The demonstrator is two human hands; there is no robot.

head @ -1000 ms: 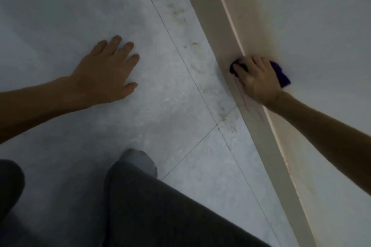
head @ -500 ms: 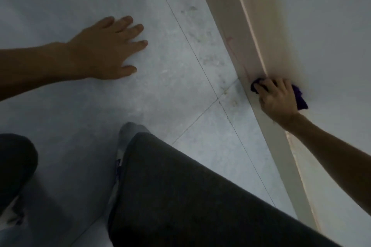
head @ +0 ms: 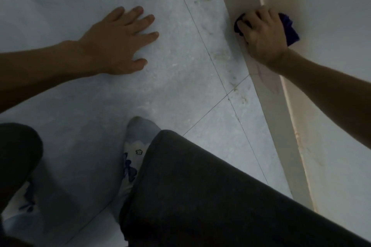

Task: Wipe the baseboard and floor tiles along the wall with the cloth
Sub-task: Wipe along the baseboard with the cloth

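Just one cloth [head: 290,29] (two hands)

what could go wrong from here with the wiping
The bunched cloth sits mostly under the right hand, so little fabric meets the baseboard and the pinkish streaks nearer the person may get missed. The brown smudges on the floor tiles beside it are unwiped and could be skipped.
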